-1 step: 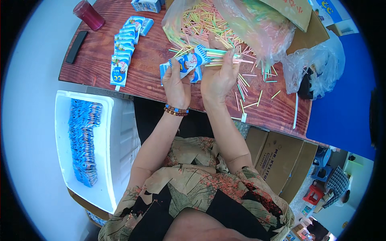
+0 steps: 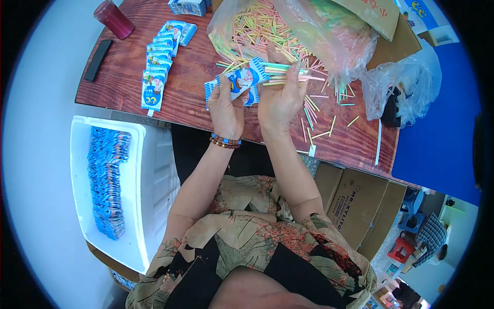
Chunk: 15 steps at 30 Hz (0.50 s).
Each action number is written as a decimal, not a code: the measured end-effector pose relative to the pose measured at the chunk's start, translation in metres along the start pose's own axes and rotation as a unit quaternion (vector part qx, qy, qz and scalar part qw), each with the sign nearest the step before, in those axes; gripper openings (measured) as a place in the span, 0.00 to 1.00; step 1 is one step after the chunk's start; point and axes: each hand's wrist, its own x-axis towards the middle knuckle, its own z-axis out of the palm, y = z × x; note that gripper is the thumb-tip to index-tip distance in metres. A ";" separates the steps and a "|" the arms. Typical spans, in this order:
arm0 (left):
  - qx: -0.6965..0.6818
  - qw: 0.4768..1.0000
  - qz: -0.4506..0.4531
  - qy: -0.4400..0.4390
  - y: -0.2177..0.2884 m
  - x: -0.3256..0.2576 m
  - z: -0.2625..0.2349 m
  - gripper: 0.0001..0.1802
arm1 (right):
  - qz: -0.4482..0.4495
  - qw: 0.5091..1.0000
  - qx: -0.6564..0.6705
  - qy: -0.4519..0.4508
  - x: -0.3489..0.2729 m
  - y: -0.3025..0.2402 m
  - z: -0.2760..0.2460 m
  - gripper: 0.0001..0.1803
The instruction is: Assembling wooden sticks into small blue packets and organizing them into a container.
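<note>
My left hand (image 2: 225,112) is closed on a small blue-and-white printed packet (image 2: 246,77), thumb on its face. A bundle of thin pastel candy sticks (image 2: 280,73), green, yellow and pink, lies at the packet's right end; my right hand (image 2: 280,105) grips it between thumb and fingers. Whether the stick ends sit inside the packet's mouth I cannot tell. Beneath the held packet, other like packets (image 2: 252,97) lie on the table, partly hidden by my left hand. A large heap of loose sticks (image 2: 262,28) spreads from a clear plastic bag just beyond both hands.
Overlapping packets (image 2: 153,87) form a row on the wooden table (image 2: 195,56), near a black bar-shaped object (image 2: 99,61) and a red-filled cup (image 2: 116,20). A white foam box (image 2: 135,180) at lower left holds stacked packets. Cardboard boxes (image 2: 360,206) stand below right; a crumpled plastic bag (image 2: 419,82) lies rightward.
</note>
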 end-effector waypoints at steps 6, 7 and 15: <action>0.022 0.999 0.020 -0.024 0.009 0.002 0.003 0.11 | 0.016 0.998 -0.023 -0.050 0.012 -0.010 -0.003 0.13; 0.036 0.998 0.020 -0.039 0.011 0.004 0.001 0.11 | 0.030 0.996 -0.041 -0.072 0.016 -0.009 -0.004 0.13; 0.039 0.997 0.051 -0.044 0.011 0.015 -0.010 0.10 | 0.043 0.985 -0.108 -0.130 0.015 -0.013 0.003 0.13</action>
